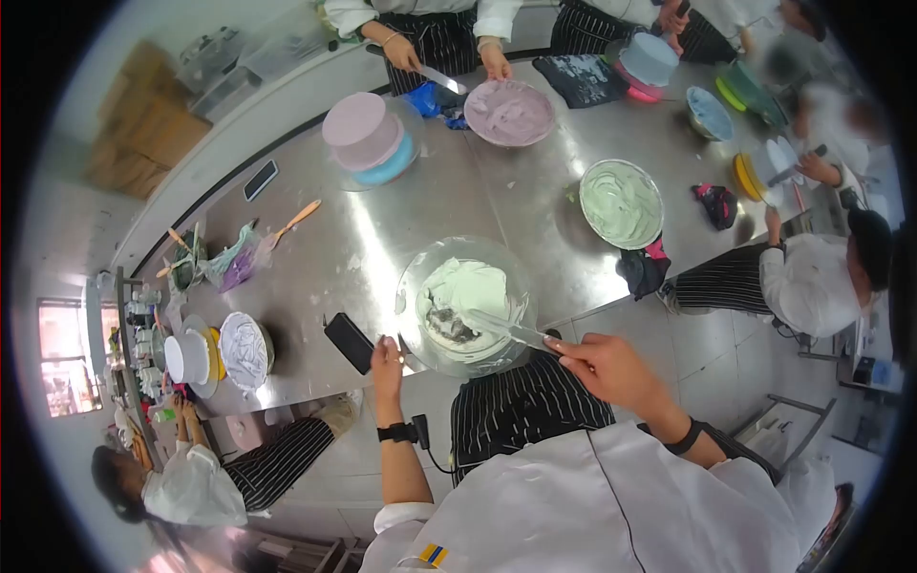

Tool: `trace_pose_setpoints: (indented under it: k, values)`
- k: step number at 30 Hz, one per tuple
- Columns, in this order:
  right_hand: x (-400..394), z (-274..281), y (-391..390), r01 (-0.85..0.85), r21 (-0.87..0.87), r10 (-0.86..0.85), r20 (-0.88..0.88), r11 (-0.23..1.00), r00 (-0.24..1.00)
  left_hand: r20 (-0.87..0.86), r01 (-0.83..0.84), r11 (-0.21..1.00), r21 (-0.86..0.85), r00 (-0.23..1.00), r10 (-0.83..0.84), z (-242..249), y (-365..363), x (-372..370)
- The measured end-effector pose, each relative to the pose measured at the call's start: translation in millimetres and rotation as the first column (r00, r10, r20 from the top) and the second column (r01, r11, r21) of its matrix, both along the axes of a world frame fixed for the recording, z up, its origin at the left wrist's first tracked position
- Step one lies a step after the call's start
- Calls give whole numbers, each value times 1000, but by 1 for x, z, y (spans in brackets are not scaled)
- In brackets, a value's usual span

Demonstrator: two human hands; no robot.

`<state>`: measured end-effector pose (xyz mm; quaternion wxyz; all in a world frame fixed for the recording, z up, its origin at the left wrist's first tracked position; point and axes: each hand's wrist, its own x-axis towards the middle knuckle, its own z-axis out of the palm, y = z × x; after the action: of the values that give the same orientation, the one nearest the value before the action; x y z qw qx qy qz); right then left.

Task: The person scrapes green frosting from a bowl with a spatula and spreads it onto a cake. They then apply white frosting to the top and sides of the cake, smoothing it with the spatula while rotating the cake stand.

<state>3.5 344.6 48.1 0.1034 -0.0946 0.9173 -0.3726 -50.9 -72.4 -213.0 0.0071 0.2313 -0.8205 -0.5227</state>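
My right hand [597, 368] is wrapped round the handle of a long icing spatula [511, 331]. Its blade lies over a cake [468, 291] with pale green cream on top and a dark patch showing near the blade. The cake stands on a clear round turntable [411, 277] close to my body. At the turntable's near left edge, my left hand [387, 360] has its fingers lightly bent and thumb apart, with nothing visible in it. A black phone or wallet [349, 342] lies just left of that hand.
A bowl of green cream [621, 203] stands right, beside a dark cloth [644, 271]. Across the table are a pink-frosted cake [363, 129] and a bowl of pink cream [509, 113]. Piping bags [229, 263], a wooden-handled tool [298, 220] and a white bowl [245, 351] sit left. Several people work around the table.
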Motion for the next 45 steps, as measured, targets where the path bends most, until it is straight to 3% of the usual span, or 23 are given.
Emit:
trace_pose_setpoints:
  k: [1,3,5,7,11,14,17,20,26,32,35,38,41,45]
  values:
    - [9,-1,-15,43,88,-42,-23,995,999,252,-168,855,490,967,46,12,22,-1]
    - [22,-9,-41,121,158,-114,-48,980,992,256,-17,807,590,952,-168,8,27,1]
    - [35,-15,-59,190,187,-178,-80,964,981,223,44,730,682,938,-265,4,34,5]
    - [46,-19,-73,220,228,-208,-78,948,975,184,23,653,757,951,-247,7,39,15]
    - [57,-28,-85,274,258,-246,-138,926,959,252,3,558,830,890,-380,12,36,33]
    - [58,-50,-84,294,268,-254,-175,918,951,196,-7,615,788,950,-241,10,33,27]
    - [51,-64,-81,278,259,-219,-235,925,947,150,80,694,715,953,-264,7,26,13]
    - [35,-74,-73,277,272,-183,-327,922,927,179,46,681,731,950,-257,7,26,9]
    - [21,-77,-66,278,211,-218,-270,937,938,215,-7,679,734,951,-223,14,29,16]
    - [5,-90,-42,175,214,-80,-393,961,916,198,-20,708,706,965,-171,23,37,11]
    - [-11,-81,-29,182,263,-87,-336,947,938,174,8,750,661,971,-163,16,29,-2]
    - [-3,-88,-29,152,123,-115,-266,981,957,169,-7,781,625,977,-127,19,30,-12]
    - [5,-88,-34,39,201,29,-322,979,946,178,-64,769,636,982,-65,16,30,-14]
    - [-19,-87,-22,81,205,-8,-336,975,942,165,-73,735,675,985,-54,-6,25,-9]
